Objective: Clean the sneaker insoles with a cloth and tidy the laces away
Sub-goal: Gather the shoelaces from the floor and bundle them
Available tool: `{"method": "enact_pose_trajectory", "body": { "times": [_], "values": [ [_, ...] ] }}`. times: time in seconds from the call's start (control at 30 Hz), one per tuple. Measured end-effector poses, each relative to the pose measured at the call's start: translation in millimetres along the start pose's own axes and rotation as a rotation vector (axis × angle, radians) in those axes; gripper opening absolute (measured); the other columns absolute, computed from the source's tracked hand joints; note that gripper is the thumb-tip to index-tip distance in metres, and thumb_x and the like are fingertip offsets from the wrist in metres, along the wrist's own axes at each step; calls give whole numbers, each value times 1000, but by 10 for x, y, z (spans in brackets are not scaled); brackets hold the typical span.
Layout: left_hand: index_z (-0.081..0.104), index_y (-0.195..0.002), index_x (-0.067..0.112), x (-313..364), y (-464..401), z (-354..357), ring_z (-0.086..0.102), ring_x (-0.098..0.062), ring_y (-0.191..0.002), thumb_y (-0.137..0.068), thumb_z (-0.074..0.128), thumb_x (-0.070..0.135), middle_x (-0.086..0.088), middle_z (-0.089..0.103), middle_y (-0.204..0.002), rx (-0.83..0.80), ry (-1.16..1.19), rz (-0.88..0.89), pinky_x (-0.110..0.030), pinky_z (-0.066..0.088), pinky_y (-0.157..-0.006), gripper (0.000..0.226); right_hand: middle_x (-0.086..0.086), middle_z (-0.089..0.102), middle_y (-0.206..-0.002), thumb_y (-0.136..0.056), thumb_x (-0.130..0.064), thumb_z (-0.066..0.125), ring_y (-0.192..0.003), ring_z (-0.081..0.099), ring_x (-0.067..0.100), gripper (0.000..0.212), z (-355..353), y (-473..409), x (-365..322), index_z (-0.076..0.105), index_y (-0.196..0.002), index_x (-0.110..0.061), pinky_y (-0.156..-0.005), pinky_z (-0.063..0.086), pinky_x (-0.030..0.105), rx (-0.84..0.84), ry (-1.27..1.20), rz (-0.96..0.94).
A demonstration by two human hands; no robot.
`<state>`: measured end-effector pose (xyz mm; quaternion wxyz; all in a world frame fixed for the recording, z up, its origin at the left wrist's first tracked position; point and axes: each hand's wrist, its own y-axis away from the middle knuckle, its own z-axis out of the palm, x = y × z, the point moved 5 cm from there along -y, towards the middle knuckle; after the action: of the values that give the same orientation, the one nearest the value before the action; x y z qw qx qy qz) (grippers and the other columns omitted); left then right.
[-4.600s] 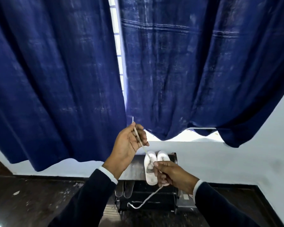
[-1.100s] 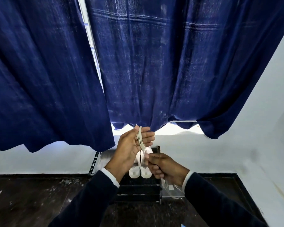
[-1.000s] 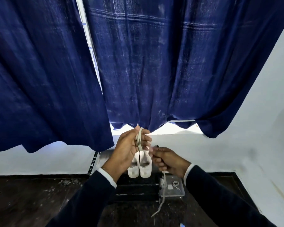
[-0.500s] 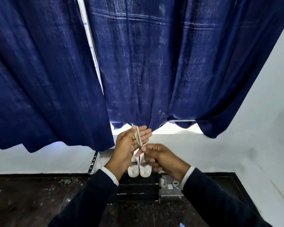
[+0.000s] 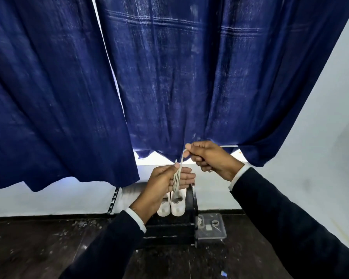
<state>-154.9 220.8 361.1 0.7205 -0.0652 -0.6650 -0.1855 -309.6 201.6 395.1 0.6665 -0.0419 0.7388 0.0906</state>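
A white shoelace (image 5: pixel 177 176) is wound in loops around the left hand (image 5: pixel 165 182), its thumb pressed on the coil; the free end is pinched by the right hand (image 5: pixel 208 158), raised above; white sneakers (image 5: pixel 172 204) are seen on a black rack (image 5: pixel 169 228) below.

- Pale lace (image 5: pixel 177 179): folded into a hanging bundle of loops, one strand pulled taut upward.
- White sneakers (image 5: pixel 174 205): paired, side by side on the rack's (image 5: pixel 169 228) top near its right edge.
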Motion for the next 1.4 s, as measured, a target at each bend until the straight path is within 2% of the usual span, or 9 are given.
{"method": "enact_pose_trajectory", "body": {
  "times": [0.13, 0.3, 0.47, 0.67, 0.83, 1.0, 1.1, 1.2, 1.4],
  "values": [
    [71, -107, -5, 56, -40, -118, 70, -41, -99, -103, 55, 29, -25, 73, -104, 170, 150, 51, -45, 55, -89, 38, -6, 34, -56, -105, -29, 52, -45, 28, 3, 30, 424, 263, 96, 73, -106, -9, -41, 25, 15, -107, -33, -96],
    [67, -114, -4, 148, -22, -97, 75, -27, -100, -109, 37, 26, -19, 76, -107, 88, 290, 57, -33, 60, -89, 43, -5, 32, -59, -103, -34, 55, -51, 21, 7, 35, 722, 413, 813, 73, -115, -6, -44, 18, 19, -233, -193, 84],
    [71, -88, 3, 119, 24, -65, 59, -13, -54, -107, 43, 26, -7, 64, -65, -13, 263, 25, -23, 53, -54, 42, -7, 33, -56, -89, -42, 67, -46, 27, 4, 28, 359, 252, 850, 71, -88, -14, -44, 17, 19, -83, -157, 150],
    [67, -88, 1, 70, 36, -42, 46, -13, -49, -108, 43, 26, -4, 51, -57, -36, 65, 71, -24, 47, -53, 41, -5, 36, -56, -102, -40, 56, -48, 29, 6, 35, -54, 66, 298, 63, -75, -19, -42, 23, 16, -15, 34, 68],
    [68, -96, -7, 68, 21, 6, 68, -22, -59, -108, 41, 26, -17, 72, -72, -29, -63, 102, -23, 55, -61, 44, -7, 37, -56, -103, -39, 54, -48, 29, 6, 37, -28, 59, -38, 64, -74, -18, -43, 25, 15, 42, 84, -32],
    [70, -89, -5, 79, -11, -14, 70, -31, -72, -105, 52, 23, -22, 71, -80, 138, 45, 171, -32, 56, -72, 37, -5, 59, -64, -105, -12, 51, -52, 45, 6, 27, 312, 204, 27, 73, -90, -17, -47, 34, 17, 11, 5, -212],
    [72, -102, -3, 15, -34, -80, 69, -36, -86, -106, 50, 27, -22, 74, -88, 199, 143, 177, -44, 56, -85, 38, 12, 73, -81, -102, -2, 54, -58, 58, 9, 19, 436, 317, 194, 71, -107, 4, -54, 45, 17, 63, -88, -222],
    [69, -114, -2, -26, -26, -5, 74, -30, -102, -108, 43, 29, -17, 76, -109, 162, 269, 107, -37, 61, -86, 41, 23, 75, -89, -97, -5, 64, -62, 66, 18, 18, 495, 383, 417, 72, -103, 9, -59, 53, 22, 128, -225, -169],
    [67, -113, -6, -109, -52, 180, 72, -35, -107, -107, 43, 25, -23, 73, -113, 158, 483, 53, -41, 60, -91, 39, 17, 76, -78, -79, -11, 85, -66, 69, 28, 13, 339, 407, 550, 78, -83, -1, -65, 56, 38, 371, -159, -219]
  ]
}}
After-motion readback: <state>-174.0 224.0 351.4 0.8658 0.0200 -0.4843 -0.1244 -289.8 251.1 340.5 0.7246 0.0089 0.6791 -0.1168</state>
